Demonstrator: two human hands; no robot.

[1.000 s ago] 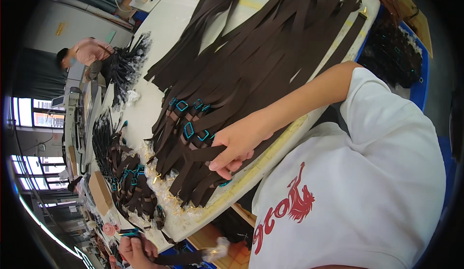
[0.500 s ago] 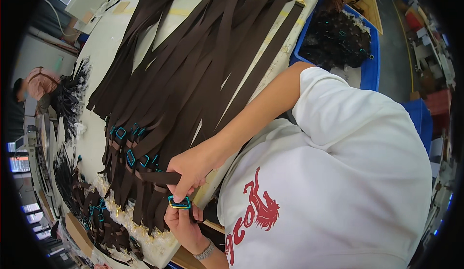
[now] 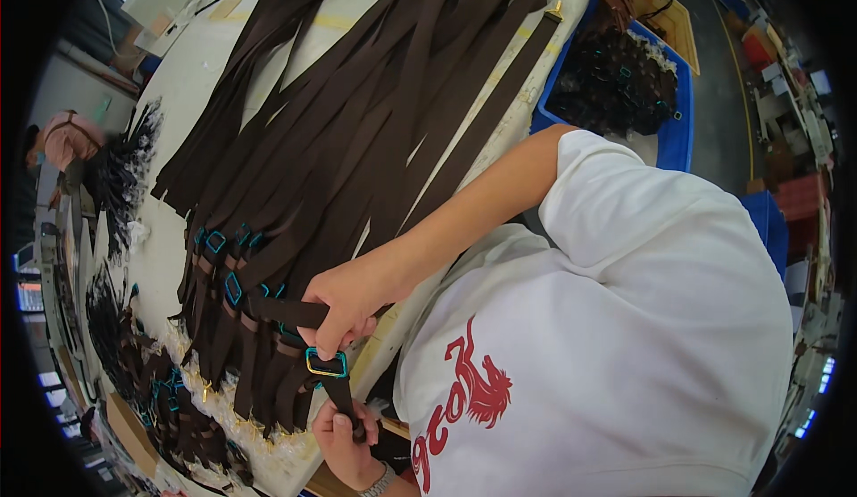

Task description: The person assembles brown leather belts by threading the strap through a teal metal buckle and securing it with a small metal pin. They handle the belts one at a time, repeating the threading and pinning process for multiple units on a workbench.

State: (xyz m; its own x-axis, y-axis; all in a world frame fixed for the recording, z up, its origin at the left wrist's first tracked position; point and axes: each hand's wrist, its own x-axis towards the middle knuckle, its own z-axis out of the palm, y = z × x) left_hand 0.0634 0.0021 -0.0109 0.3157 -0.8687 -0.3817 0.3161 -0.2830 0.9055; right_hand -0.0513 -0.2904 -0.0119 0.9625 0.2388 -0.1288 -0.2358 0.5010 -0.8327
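A dark brown webbing strap (image 3: 337, 396) passes through a rectangular slide buckle (image 3: 327, 363) with teal and gold edges. My right hand (image 3: 344, 305) grips the strap just above the buckle, its thumb at the frame's upper edge. Lower down, my left hand (image 3: 344, 443), with a metal watch at the wrist, pinches the strap's end below the buckle. A short stretch of strap lies taut between the two hands. Beside my right hand, several similar straps with teal buckles (image 3: 233, 288) lie bunched on the table.
Many long brown straps (image 3: 357, 131) spread over the white table (image 3: 192, 78). Clear plastic wrap and gold-coloured ends lie along its near left part. A blue bin (image 3: 683, 131) of dark straps stands at the upper right. Another person (image 3: 71, 140) is at the far left.
My left hand has moved down away from the buckle, drawing out a length of strap beneath it. The right hand keeps its grip and the buckle has risen slightly.
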